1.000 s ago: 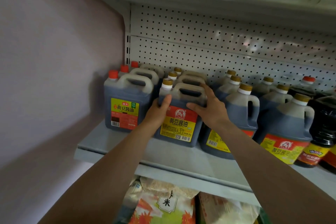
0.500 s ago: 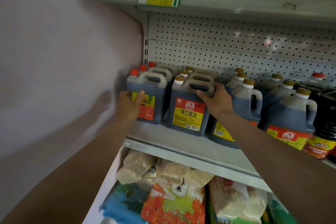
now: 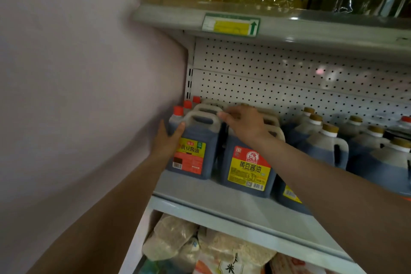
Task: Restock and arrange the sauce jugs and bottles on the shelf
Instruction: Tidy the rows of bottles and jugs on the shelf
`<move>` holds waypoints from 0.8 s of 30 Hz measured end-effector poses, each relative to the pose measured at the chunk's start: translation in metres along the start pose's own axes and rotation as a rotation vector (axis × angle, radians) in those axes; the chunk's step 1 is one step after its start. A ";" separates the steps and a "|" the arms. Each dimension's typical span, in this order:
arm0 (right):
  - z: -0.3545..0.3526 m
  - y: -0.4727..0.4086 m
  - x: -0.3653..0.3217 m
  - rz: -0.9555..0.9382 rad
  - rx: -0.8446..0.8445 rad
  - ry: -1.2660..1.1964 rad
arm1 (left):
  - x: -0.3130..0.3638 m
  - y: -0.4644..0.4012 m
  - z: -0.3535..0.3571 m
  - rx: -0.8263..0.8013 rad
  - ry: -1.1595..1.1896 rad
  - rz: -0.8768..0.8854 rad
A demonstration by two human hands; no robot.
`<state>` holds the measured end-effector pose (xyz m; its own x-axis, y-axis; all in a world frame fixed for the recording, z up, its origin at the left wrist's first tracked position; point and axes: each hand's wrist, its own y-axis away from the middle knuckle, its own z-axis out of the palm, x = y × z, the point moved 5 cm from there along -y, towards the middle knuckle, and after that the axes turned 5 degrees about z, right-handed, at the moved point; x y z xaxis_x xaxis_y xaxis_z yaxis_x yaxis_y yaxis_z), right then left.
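grey metal shelf [image 3: 222,198], white pegboard back [image 3: 289,78], pale wall [image 3: 66,73]

I log dim, flat indoor light with faint pink glare on the pegboard [image 3: 311,78], soft shadow under the upper shelf [image 3: 289,35], motion blur throughout, and wide-angle bowing at edges.
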<state>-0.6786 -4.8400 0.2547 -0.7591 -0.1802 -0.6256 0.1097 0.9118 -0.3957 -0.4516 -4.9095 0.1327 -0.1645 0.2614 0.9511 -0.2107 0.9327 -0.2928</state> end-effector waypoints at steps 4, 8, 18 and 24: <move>0.025 -0.021 -0.019 -0.017 -0.037 0.026 | 0.008 -0.022 0.006 -0.065 0.045 -0.012; 0.043 -0.038 -0.026 -0.008 -0.084 0.123 | 0.016 -0.030 0.013 -0.106 0.095 -0.007; 0.061 -0.054 -0.014 0.087 -0.036 0.246 | 0.002 -0.035 0.015 -0.147 0.160 -0.023; 0.058 -0.050 -0.018 0.041 -0.026 0.292 | -0.004 -0.036 0.013 -0.168 0.186 -0.038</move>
<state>-0.6331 -4.9043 0.2465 -0.9073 -0.0329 -0.4191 0.1302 0.9260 -0.3544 -0.4560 -4.9477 0.1380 0.0235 0.2521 0.9674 -0.0475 0.9669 -0.2508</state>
